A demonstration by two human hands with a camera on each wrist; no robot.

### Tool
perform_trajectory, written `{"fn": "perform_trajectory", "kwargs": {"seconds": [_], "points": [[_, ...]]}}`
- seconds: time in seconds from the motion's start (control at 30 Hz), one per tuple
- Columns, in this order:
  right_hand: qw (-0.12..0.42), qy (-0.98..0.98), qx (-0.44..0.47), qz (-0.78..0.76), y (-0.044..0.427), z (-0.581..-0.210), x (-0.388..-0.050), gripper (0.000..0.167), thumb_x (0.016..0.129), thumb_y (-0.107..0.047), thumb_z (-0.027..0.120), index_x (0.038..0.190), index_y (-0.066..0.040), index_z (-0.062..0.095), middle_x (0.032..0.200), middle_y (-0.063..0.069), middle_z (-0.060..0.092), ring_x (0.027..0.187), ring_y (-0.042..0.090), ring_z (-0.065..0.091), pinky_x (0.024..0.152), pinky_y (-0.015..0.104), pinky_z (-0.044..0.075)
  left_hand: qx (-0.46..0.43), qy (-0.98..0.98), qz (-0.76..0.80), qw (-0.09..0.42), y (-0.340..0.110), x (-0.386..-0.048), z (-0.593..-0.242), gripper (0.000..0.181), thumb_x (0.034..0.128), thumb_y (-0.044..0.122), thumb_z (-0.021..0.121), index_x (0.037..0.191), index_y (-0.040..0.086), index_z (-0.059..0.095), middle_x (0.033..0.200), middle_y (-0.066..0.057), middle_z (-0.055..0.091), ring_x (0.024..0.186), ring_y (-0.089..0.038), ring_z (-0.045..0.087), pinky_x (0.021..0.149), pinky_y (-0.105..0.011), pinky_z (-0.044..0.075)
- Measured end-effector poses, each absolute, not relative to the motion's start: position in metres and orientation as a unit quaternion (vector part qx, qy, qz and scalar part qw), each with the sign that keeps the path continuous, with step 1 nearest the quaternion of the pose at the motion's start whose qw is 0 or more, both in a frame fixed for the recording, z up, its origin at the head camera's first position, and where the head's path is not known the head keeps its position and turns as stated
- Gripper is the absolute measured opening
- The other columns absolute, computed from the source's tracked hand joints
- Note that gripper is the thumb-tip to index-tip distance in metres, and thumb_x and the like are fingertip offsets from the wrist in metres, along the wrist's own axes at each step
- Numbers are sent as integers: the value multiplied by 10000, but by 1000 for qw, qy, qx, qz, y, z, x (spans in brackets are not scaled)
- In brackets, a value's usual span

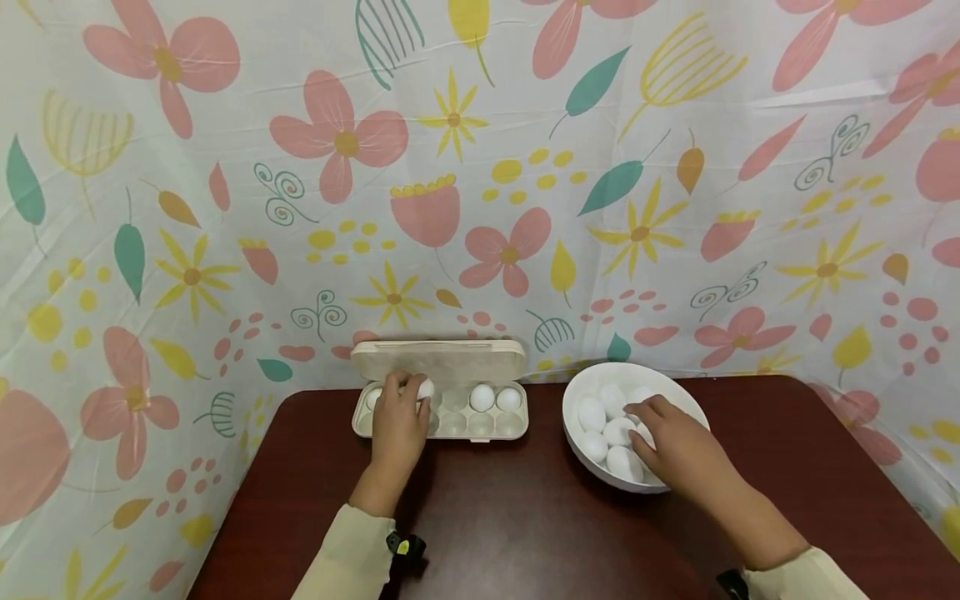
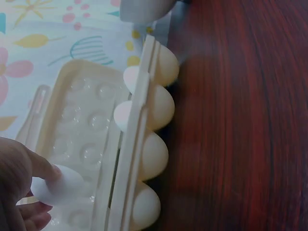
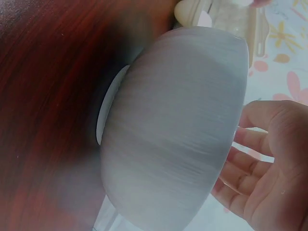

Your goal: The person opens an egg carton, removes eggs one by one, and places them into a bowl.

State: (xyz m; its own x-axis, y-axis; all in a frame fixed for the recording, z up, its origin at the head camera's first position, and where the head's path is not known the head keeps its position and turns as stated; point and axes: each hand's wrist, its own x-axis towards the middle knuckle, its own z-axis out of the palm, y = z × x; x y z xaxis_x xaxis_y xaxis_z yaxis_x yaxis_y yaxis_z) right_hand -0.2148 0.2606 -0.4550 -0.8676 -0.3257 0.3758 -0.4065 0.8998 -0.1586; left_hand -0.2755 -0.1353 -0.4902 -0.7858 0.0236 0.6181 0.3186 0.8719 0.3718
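In the head view my left hand (image 1: 400, 421) is over the left part of an open egg carton (image 1: 441, 432), pinching a white egg (image 1: 426, 389) between thumb and fingers. The left wrist view shows this held egg (image 2: 60, 186) in front of the raised lid (image 2: 77, 120). One egg (image 1: 372, 399) sits at the carton's left end; two more, including this egg (image 1: 482, 397), sit at the right of its back row. My right hand (image 1: 678, 446) reaches over the rim of a white bowl (image 1: 600, 477) holding several eggs (image 1: 592, 414). Its fingers are spread and loosely bent; the bowl wall partly hides them.
A dark reddish-brown table (image 1: 495, 533) bears the carton and the bowl, the bowl to the carton's right. Close behind them hangs a flower-patterned cloth (image 1: 525, 317). A black strap (image 1: 406, 546) is on the left wrist.
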Motion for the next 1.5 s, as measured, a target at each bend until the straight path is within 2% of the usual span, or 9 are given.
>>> {"fn": "perform_trajectory", "kwargs": {"seconds": [0.33, 0.77, 0.9, 1.27, 1.5], "points": [[190, -952, 195, 137, 253, -457, -213, 328, 883, -149, 732, 1186, -36, 680, 1071, 110, 667, 957, 278, 687, 814, 461, 567, -107, -905, -257, 321, -126, -265, -485, 359, 844, 48, 806, 1181, 65, 684, 1168, -146, 558, 1031, -353, 647, 848, -481, 555], [232, -934, 213, 171, 237, -459, -208, 362, 878, -129, 739, 1222, -59, 651, 1084, 79, 647, 947, 237, 673, 785, 439, 562, -119, -896, -281, 322, -112, -250, -479, 352, 855, 97, 809, 1185, 87, 683, 1167, -128, 559, 1079, -324, 645, 875, -454, 559], [241, -929, 218, 178, 233, -460, -208, 378, 878, -122, 738, 1241, -72, 643, 1092, 59, 642, 959, 226, 668, 782, 429, 558, -127, -893, -281, 328, -108, -244, -475, 357, 851, 110, 816, 1183, 93, 684, 1163, -120, 565, 1058, -320, 659, 843, -452, 570], [245, -924, 220, 193, 220, -462, -208, 379, 887, -144, 739, 1250, -98, 640, 1116, 34, 637, 993, 237, 678, 785, 445, 562, -136, -883, -310, 327, -97, -236, -468, 354, 841, 131, 829, 1166, 95, 692, 1166, -105, 568, 1050, -273, 657, 820, -402, 585], [246, -922, 222, 201, 211, -465, -207, 392, 879, -156, 754, 1250, -103, 640, 1104, 29, 642, 939, 200, 676, 759, 411, 559, -142, -875, -323, 333, -90, -231, -469, 354, 845, 168, 829, 1166, 102, 695, 1158, -99, 570, 1024, -238, 659, 815, -388, 581]]}}
